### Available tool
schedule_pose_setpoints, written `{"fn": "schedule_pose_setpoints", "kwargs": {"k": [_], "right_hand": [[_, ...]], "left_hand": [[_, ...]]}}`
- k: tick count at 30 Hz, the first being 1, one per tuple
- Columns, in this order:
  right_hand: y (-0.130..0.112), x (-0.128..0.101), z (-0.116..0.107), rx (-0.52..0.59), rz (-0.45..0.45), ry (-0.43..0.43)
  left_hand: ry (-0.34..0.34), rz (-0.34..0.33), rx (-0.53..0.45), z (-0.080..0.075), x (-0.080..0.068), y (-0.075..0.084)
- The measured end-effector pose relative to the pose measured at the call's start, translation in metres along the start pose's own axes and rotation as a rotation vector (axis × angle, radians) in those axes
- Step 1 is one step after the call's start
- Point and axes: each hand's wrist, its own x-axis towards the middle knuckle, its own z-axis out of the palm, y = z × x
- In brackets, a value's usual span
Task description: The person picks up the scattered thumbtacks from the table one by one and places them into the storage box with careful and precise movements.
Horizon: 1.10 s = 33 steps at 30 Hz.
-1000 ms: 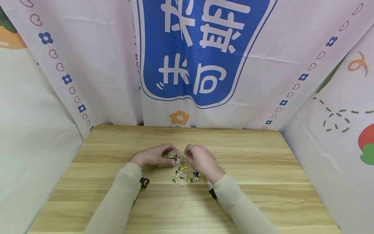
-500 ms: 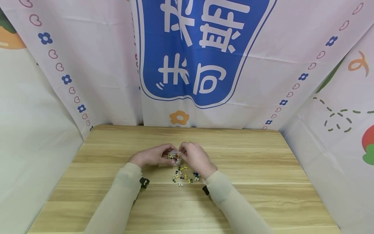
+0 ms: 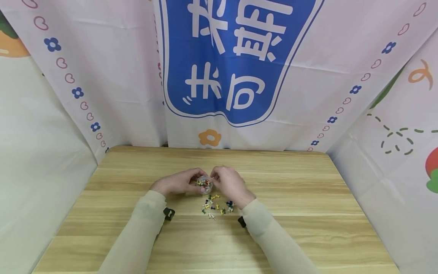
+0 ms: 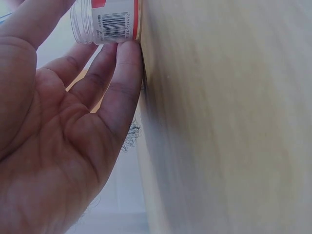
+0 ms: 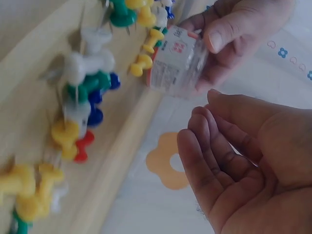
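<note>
My left hand (image 3: 181,182) grips a small clear plastic jar (image 3: 205,191) from its left side, thumb in front and fingers behind. Inside the jar lie several coloured push pins (image 3: 203,183). The left wrist view shows the jar's barcode label (image 4: 115,25) and fingertips against its wall. My right hand (image 3: 230,183) is at the right side of the jar's mouth, fingers bent and thumb tip close to them. In the right wrist view this right hand (image 5: 234,156) shows no pin, but the space behind the thumb is hidden. Loose push pins (image 3: 217,207) lie in front of the jar.
The loose pins, seen close in the right wrist view, include a white pin (image 5: 87,63), a red pin (image 5: 84,146) and several yellow ones, points exposed. They lie on a wooden table (image 3: 291,236). A printed cloth (image 3: 137,76) hangs behind the table's far edge.
My right hand has moved left, from just beside the jar to its mouth, and has barely shifted in the last half second. The left hand and jar stay in place.
</note>
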Motion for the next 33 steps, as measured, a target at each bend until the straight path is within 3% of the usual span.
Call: {"fn": "schedule_pose_setpoints", "kwargs": {"k": [10, 33], "right_hand": [[0.011, -0.019, -0.021, -0.029, 0.051, -0.018], [0.038, -0.061, -0.039, -0.23, -0.025, -0.093]], "left_hand": [[0.007, -0.019, -0.001, 0.0, -0.003, 0.002], [0.008, -0.054, 0.001, 0.0, -0.003, 0.003]]}}
